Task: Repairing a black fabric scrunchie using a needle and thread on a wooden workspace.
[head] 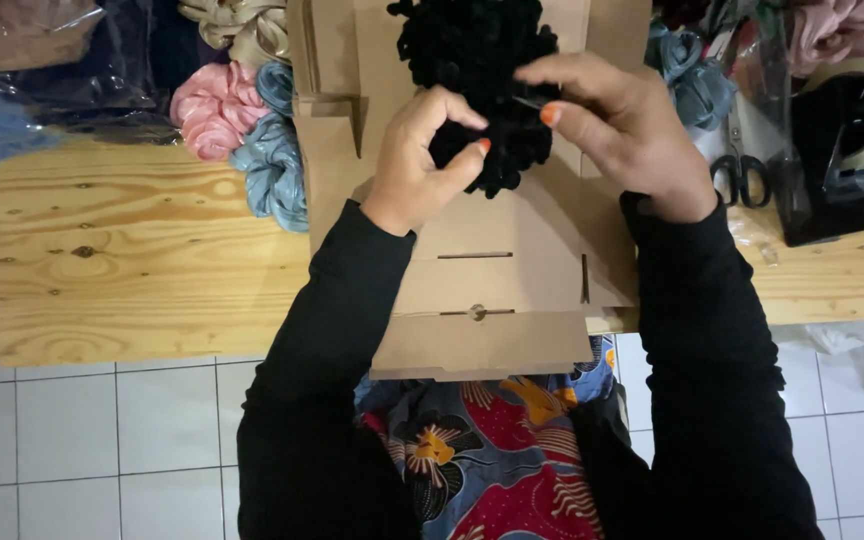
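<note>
A black ruffled scrunchie (472, 60) lies on a flat unfolded brown cardboard box (497, 290) that rests on a low wooden table (132, 270). My left hand (417, 165) pinches the scrunchie's lower edge, fingers closed around the fabric. From the right, my right hand (622, 125) grips the same scrunchie with thumb and forefinger. Both arms wear black sleeves. The cardboard's near flap hangs over the table edge above my patterned lap.
Pink (210, 108), blue-grey (274, 170) and beige (242, 25) scrunchies are piled at the cardboard's left. More scrunchies in plastic lie at back right. Black scissors (742, 180) and a tape dispenser (842, 130) stand at right. White floor tiles surround the table.
</note>
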